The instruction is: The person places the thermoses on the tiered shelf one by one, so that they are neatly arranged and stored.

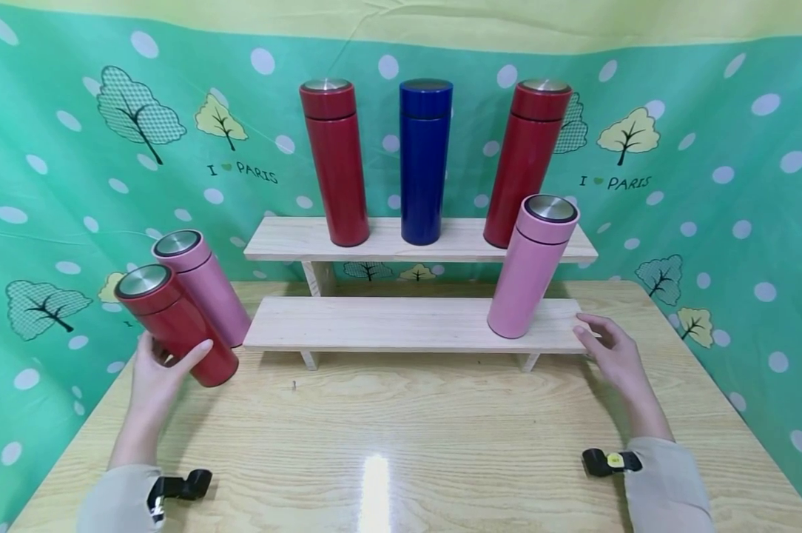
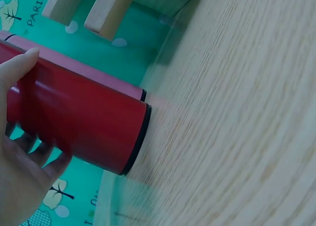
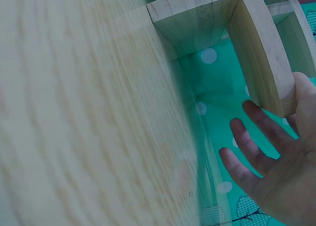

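My left hand (image 1: 157,377) grips a red thermos bottle (image 1: 184,326) with a steel-topped lid, thumb on the near side and fingers round the far side. Its black-edged base is right at the table surface in the left wrist view. Just behind it stands a pink thermos bottle (image 1: 211,292), partly hidden by the red one. At the right end of the lower wooden shelf (image 1: 374,326), my right hand (image 1: 614,352) has its thumb and index finger at the board's edge. Its other fingers (image 3: 249,149) are spread below, holding nothing. Another pink thermos (image 1: 530,270) stands on that shelf near this hand.
The upper shelf (image 1: 381,252) bears a red thermos (image 1: 337,166), a blue thermos (image 1: 425,163) and another red thermos (image 1: 527,163). Both shelves stand on a wood-grain table (image 1: 441,444). Behind hangs a green dotted cloth (image 1: 727,222) printed with trees.
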Demonstrator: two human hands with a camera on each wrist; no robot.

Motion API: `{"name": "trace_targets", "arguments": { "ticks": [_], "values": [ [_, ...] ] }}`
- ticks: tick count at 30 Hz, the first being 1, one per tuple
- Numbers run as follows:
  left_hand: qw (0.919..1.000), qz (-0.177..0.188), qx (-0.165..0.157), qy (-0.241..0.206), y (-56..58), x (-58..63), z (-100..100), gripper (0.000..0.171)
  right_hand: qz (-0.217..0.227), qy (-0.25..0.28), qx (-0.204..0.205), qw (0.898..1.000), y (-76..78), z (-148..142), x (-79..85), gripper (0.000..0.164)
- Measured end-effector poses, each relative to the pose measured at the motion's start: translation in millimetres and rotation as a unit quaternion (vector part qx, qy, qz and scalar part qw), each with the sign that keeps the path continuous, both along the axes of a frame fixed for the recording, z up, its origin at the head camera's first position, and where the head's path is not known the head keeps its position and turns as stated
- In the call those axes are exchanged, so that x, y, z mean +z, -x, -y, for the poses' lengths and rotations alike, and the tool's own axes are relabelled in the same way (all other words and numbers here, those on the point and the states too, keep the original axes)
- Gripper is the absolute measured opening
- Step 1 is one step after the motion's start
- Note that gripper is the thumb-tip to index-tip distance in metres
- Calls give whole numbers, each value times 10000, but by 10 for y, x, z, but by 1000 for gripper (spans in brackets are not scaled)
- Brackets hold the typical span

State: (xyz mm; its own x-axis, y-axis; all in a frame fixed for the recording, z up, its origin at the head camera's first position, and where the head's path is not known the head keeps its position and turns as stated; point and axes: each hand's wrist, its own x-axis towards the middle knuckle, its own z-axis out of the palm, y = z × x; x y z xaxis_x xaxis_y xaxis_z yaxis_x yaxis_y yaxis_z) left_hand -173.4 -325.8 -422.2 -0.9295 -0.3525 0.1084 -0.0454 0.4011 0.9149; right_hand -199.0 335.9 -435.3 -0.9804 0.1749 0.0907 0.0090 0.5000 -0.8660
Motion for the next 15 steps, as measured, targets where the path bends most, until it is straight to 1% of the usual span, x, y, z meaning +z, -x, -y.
{"name": "trace_targets", "arguments": {
  "ticks": [8, 15],
  "values": [
    [9994, 258, 174, -126, 10, 10, -18, 80, -26, -11, 18, 10000, 3, -4, -1, 59],
    [9979, 333, 502, -241, -1, 27, -59, 81, -18, -8, 27, 10000, 5, 0, -6, 59]
  ]
}}
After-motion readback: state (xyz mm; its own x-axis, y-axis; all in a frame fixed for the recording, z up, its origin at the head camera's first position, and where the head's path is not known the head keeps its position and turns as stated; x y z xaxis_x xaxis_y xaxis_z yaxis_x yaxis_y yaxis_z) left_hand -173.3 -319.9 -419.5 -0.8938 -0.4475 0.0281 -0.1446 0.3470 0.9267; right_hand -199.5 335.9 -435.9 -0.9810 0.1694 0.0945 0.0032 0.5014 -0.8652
